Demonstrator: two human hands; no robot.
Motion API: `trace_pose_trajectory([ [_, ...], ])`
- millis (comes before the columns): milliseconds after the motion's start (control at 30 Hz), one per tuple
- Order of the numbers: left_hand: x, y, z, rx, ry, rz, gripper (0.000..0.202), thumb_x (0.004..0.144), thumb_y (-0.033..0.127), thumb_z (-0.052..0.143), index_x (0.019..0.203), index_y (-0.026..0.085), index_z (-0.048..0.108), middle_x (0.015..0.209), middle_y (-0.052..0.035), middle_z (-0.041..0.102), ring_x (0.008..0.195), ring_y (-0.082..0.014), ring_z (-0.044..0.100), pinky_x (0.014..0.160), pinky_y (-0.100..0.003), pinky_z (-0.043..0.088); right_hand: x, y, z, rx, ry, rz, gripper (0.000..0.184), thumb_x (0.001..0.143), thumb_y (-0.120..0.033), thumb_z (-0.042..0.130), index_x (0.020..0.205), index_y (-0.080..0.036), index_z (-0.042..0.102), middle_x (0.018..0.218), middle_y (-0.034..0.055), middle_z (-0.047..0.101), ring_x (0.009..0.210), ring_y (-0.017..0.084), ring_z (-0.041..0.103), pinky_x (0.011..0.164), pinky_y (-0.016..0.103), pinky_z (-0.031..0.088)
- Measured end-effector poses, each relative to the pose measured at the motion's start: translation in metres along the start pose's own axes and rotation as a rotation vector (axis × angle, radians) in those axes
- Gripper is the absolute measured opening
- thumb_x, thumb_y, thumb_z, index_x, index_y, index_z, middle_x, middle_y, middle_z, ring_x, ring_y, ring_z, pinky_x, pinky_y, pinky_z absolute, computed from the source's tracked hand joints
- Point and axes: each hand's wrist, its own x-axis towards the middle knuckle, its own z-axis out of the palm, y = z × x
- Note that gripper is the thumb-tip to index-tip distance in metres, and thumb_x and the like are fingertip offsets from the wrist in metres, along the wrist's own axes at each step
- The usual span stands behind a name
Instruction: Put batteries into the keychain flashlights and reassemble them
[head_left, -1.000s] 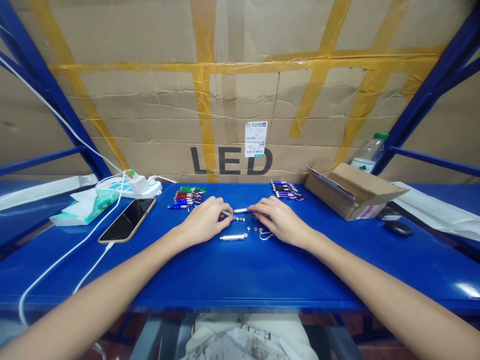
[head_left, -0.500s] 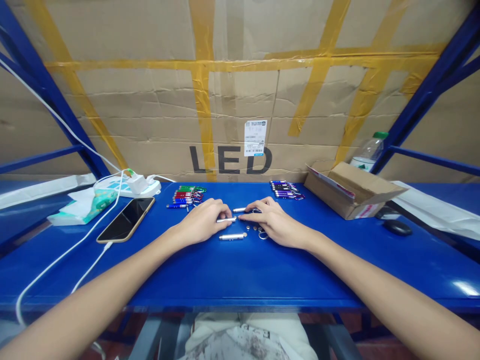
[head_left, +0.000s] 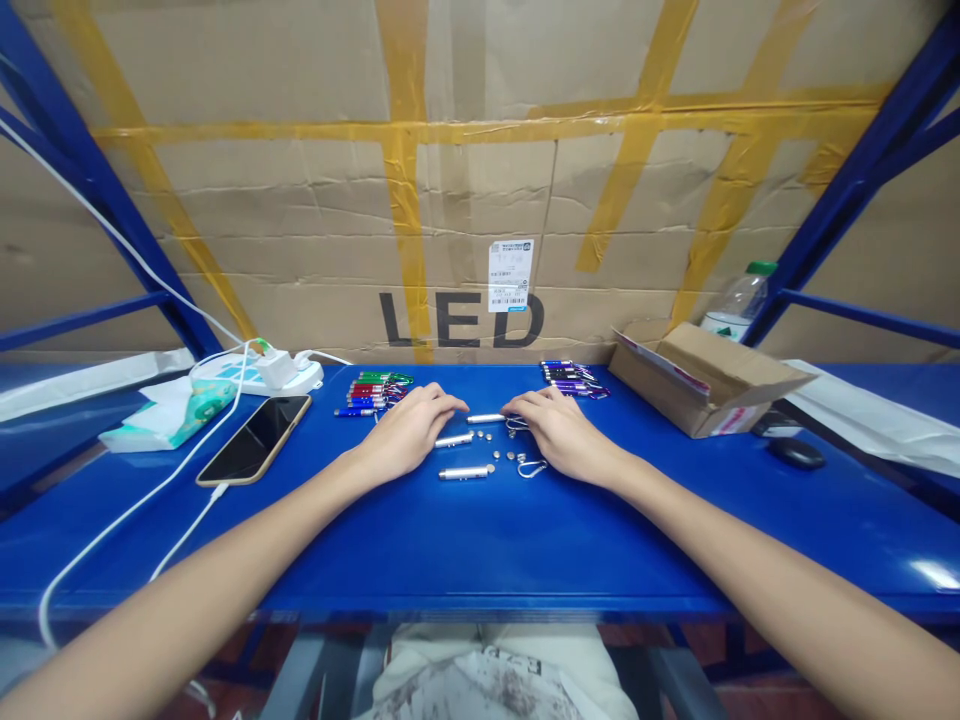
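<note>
My left hand (head_left: 409,432) lies on the blue table (head_left: 480,540), fingers stretched forward and holding nothing; a small silver torch tube (head_left: 454,439) lies loose beside its thumb. My right hand (head_left: 561,432) rests flat opposite, fingers apart. Its fingertips are at the right end of a second silver tube (head_left: 486,418), and the left fingertips are close to that tube's left end. A third silver tube (head_left: 465,472) lies nearer me. Several button cells (head_left: 510,457) and a silver carabiner clip (head_left: 531,468) sit between the hands.
Coloured keychain torches (head_left: 375,390) are heaped back left and purple ones (head_left: 571,378) back right. There is an open cardboard box (head_left: 705,385) at the right and a black mouse (head_left: 796,452) beyond it. On the left are a phone (head_left: 255,438) on a white cable, a power strip (head_left: 259,372) and tissues (head_left: 169,412).
My left hand let go of the silver tube it held, which now lies on the table. Both hands moved slightly forward to the ends of the farther tube.
</note>
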Motion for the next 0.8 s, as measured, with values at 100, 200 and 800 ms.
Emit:
trace_pose_trajectory([
  [100,0.000,0.000,-0.001,-0.021,0.018,0.014,0.038,0.114,0.029,0.039,0.131,0.025,0.072,0.122,-0.0100,0.067,0.114,-0.0260,0.063,0.106,-0.044,0.052,0.001,0.006,0.000,0.038,0.030,0.006,0.043,0.106,-0.006,0.037,0.126,-0.021,0.072,0.127,0.0115,0.076,0.118,0.031,0.060,0.102,0.049,0.048],
  [200,0.000,0.002,-0.001,-0.029,0.014,0.028,0.038,0.114,0.028,0.038,0.130,0.025,0.073,0.124,-0.0102,0.067,0.114,-0.0261,0.063,0.107,-0.045,0.052,0.003,0.009,-0.002,0.058,0.053,0.019,0.040,0.108,-0.009,0.036,0.119,-0.021,0.072,0.122,0.0113,0.077,0.115,0.030,0.062,0.101,0.048,0.049],
  [800,0.000,0.005,0.000,0.013,0.030,0.016,0.037,0.113,0.028,0.041,0.132,0.023,0.072,0.127,-0.0104,0.068,0.115,-0.0275,0.063,0.108,-0.047,0.051,0.009,0.023,0.004,-0.032,-0.001,0.095,0.031,0.104,-0.014,0.056,0.126,-0.018,0.077,0.126,0.0148,0.075,0.118,0.031,0.068,0.106,0.047,0.049],
])
